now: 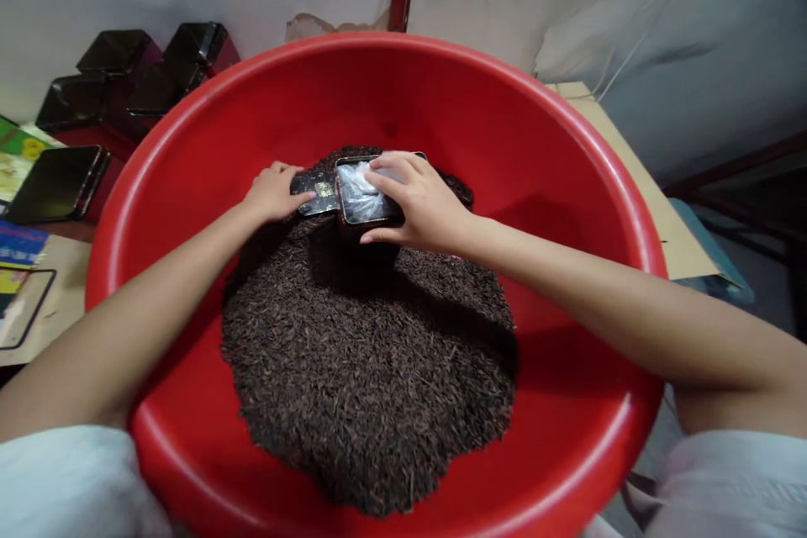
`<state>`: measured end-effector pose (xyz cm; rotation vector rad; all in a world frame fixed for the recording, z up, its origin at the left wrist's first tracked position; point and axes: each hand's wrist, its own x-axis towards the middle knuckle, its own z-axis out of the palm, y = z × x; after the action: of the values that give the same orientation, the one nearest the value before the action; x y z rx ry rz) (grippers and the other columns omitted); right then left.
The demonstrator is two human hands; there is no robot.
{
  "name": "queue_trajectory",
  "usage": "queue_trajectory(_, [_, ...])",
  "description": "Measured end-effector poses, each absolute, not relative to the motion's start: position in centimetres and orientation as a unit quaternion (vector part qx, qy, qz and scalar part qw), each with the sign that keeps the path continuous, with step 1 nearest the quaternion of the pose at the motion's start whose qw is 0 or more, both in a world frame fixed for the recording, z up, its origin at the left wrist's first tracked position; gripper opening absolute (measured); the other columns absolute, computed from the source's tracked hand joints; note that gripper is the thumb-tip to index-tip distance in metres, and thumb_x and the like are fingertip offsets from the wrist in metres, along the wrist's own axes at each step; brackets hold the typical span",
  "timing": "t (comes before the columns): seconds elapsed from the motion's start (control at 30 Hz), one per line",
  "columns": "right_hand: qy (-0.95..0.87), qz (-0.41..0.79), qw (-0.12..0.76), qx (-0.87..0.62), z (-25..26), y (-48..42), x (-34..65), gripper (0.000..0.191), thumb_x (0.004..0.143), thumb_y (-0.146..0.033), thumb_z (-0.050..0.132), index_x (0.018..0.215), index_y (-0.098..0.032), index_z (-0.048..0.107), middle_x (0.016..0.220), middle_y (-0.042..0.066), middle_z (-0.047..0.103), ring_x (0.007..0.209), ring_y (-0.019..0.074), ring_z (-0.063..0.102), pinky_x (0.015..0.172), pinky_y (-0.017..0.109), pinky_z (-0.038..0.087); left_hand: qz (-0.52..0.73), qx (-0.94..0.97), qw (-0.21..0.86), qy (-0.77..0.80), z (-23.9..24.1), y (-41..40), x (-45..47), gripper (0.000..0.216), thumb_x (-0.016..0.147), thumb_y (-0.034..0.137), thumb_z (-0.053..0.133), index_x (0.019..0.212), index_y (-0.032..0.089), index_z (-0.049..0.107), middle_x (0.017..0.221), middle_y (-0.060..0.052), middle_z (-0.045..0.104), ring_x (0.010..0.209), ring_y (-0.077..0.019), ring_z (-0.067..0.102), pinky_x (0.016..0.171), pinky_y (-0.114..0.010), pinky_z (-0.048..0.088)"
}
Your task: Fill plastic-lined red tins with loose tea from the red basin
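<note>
A big red plastic basin point(555, 151) fills the view and holds a heap of dark loose tea leaves point(371, 370). At the far side of the heap stands a small dark tin point(362, 202) lined with a clear plastic bag. My right hand point(419, 202) wraps over the tin's top and right side. My left hand point(274, 192) grips the tin's black lid point(315, 192), which lies flat just left of the tin.
Several black tins with lids point(113, 92) stand stacked by the wall at the back left. Coloured printed packs point(18, 244) lie on the table's left edge. A cardboard-coloured surface point(636, 176) sits behind the basin on the right, beside a peeling wall.
</note>
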<state>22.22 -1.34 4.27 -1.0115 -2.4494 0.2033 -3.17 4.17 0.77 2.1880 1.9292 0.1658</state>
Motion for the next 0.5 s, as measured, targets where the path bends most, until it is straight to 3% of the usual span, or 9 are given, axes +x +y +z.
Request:
queue_trajectory(0.1, [-0.871, 0.114, 0.255, -0.405, 4.7, -1.0, 22.3, 0.06, 0.071, -0.069, 0.057, 0.11, -0.024, 0.064, 0.143, 0.009, 0.037, 0.138, 0.0381, 0.02, 0.108, 0.067, 0.011, -0.012, 0.719, 0.134, 0.681, -0.2, 4.9, -4.1, 0.061, 0.079, 0.049, 0.054, 0.125, 0.009, 0.049, 0.134, -0.023, 0.045, 0.126, -0.0396, 0.04, 0.102, -0.052, 0.034])
queue_trajectory(0.2, [-0.852, 0.199, 0.241, -0.42, 5.0, 0.1, 22.9, 0.049, 0.09, -0.057, 0.036, 0.11, -0.025, 0.066, 0.141, 0.007, 0.041, 0.134, 0.0332, 0.029, 0.107, 0.064, 0.019, 0.005, 0.669, 0.169, 0.724, -0.6, 5.0, -3.6, 0.052, 0.082, 0.046, 0.052, 0.12, 0.011, 0.051, 0.124, -0.021, 0.056, 0.114, -0.0364, 0.053, 0.094, -0.047, 0.041])
queue_trajectory(0.3, [-0.855, 0.227, 0.243, -0.398, 4.8, 1.3, 23.5, 0.036, 0.092, -0.043, 0.04, 0.112, -0.027, 0.066, 0.13, 0.006, 0.052, 0.123, 0.0264, 0.042, 0.108, 0.054, 0.027, 0.076, 0.637, 0.186, 0.744, 0.1, 5.4, -3.0, 0.038, 0.078, 0.036, 0.058, 0.109, 0.014, 0.057, 0.115, -0.017, 0.063, 0.105, -0.0312, 0.058, 0.09, -0.041, 0.044])
queue_trajectory(0.4, [-0.849, 0.235, 0.253, -0.4, 4.3, 1.9, 23.7, 0.028, 0.089, -0.036, 0.048, 0.108, -0.029, 0.068, 0.124, 0.004, 0.055, 0.118, 0.0244, 0.045, 0.109, 0.053, 0.026, 0.178, 0.621, 0.207, 0.735, 1.9, 5.8, -2.8, 0.015, 0.077, 0.023, 0.057, 0.087, 0.016, 0.065, 0.101, -0.012, 0.069, 0.097, -0.0267, 0.061, 0.091, -0.038, 0.044])
queue_trajectory(0.5, [-0.837, 0.236, 0.265, -0.417, 4.1, 1.9, 23.5, 0.027, 0.089, -0.036, 0.05, 0.108, -0.029, 0.068, 0.125, 0.004, 0.056, 0.119, 0.0239, 0.045, 0.11, 0.052, 0.026, 0.283, 0.58, 0.211, 0.734, 4.2, 5.7, -2.6, 0.011, 0.078, 0.017, 0.057, 0.074, 0.014, 0.066, 0.09, -0.009, 0.07, 0.086, -0.024, 0.061, 0.089, -0.04, 0.044])
